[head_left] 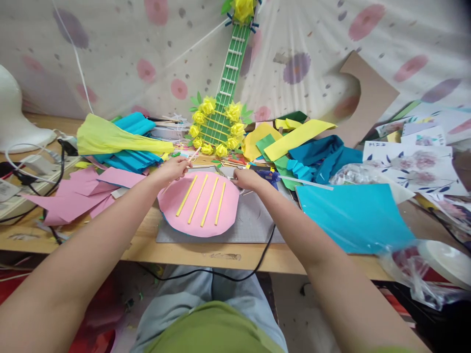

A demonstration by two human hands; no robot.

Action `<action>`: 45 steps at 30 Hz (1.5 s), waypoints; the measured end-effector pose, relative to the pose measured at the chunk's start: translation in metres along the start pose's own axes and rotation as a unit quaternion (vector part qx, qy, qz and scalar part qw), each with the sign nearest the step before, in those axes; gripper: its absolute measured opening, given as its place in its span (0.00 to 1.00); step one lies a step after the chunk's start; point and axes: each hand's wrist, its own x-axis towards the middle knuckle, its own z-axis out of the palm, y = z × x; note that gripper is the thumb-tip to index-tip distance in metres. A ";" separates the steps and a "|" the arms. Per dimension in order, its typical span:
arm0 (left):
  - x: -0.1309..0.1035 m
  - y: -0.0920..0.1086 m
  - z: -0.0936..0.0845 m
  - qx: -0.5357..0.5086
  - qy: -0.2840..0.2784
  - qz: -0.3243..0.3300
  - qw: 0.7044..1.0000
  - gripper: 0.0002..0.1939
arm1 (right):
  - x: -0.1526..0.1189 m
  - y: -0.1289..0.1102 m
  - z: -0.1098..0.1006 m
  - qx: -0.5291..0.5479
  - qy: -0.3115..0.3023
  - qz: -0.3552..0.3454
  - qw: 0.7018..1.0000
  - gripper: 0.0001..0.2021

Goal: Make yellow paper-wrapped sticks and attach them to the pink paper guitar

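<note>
Four yellow strips (209, 201) lie side by side, slanted, on a pink disc (228, 211) with a blue underside edge. Just beyond the disc's upper left edge is my left hand (175, 168), its fingers pinched on a thin pale stick (195, 154). My right hand (246, 178) is at the disc's upper right edge, fingers curled down; what it holds, if anything, is hidden. A blue and yellow glue gun (270, 177) lies right beside it. Under the disc is a grey cutting mat (253, 223).
A green paper guitar (228, 83) with yellow flowers leans at the back. Pink paper (73, 196) and yellow crepe paper (117, 139) lie left. Blue sheet (353, 215), tape roll (447, 262) and floral drawings (415, 166) are right. A black cable (206, 270) loops over the front edge.
</note>
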 end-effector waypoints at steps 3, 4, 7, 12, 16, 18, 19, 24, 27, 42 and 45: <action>0.000 0.002 -0.001 -0.043 -0.044 -0.015 0.998 0.02 | 0.001 -0.001 0.001 -0.014 -0.016 -0.015 1.000 0.17; 0.000 0.003 -0.002 -0.059 -0.056 -0.022 0.996 0.02 | 0.002 -0.002 0.001 -0.017 -0.022 -0.017 0.999 0.16; 0.002 0.006 -0.004 -0.105 -0.082 -0.049 0.990 0.03 | 0.004 -0.006 -0.002 -0.015 -0.029 -0.009 0.999 0.15; 0.006 0.008 -0.006 -0.160 -0.112 -0.085 0.977 0.03 | 0.006 -0.008 -0.016 0.013 -0.020 0.018 1.000 0.14; 0.012 0.007 -0.007 -0.183 -0.111 -0.086 0.973 0.06 | 0.012 0.002 -0.026 0.144 -0.003 0.072 0.987 0.14; 0.014 0.006 -0.008 -0.191 -0.104 -0.078 0.973 0.07 | 0.015 0.006 -0.029 0.291 0.046 0.115 0.949 0.17; 0.015 0.006 -0.008 -0.193 -0.098 -0.071 0.974 0.07 | 0.016 0.007 -0.031 0.362 0.083 0.124 0.920 0.18; 0.014 0.012 -0.005 -0.185 -0.040 0.014 0.982 0.06 | 0.013 -0.010 -0.043 0.502 0.148 0.035 0.851 0.23; 0.012 0.014 -0.001 -0.187 -0.012 0.051 0.981 0.08 | 0.007 -0.027 -0.048 0.457 0.092 -0.044 0.884 0.24; 0.023 0.014 0.007 -0.094 0.027 0.081 0.992 0.08 | 0.024 -0.045 -0.061 0.426 -0.032 -0.215 0.878 0.25; 0.025 0.017 0.012 -0.084 0.026 0.090 0.992 0.07 | 0.023 -0.046 -0.066 0.410 -0.022 -0.200 0.889 0.21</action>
